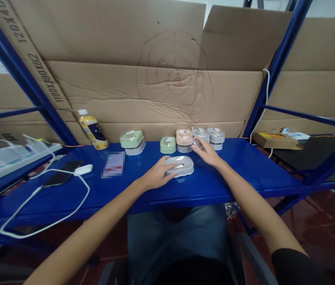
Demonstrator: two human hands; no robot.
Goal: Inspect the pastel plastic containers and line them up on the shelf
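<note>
A grey oval case (182,165) with a slot-like opening in its top lies near the front of the blue shelf. My left hand (159,173) grips its left end, fingers reaching over the top. Beyond it, my right hand (207,152) is closed on a small clear plastic piece (196,144), whose shape is partly hidden by the fingers. That hand is right beside a peach-lidded case (184,137). Behind it stand grey cases (215,136). To the left sit a small green case (167,145) and a larger green-topped one (131,139).
A yellow drink bottle (94,130) leans by the cardboard backing (110,87). Left of me lie a blurred-out packet (114,164), a dark phone (63,173), a white cable and a power strip (16,160). Blue posts (287,43) flank the shelf; an open carton (277,141) is at right.
</note>
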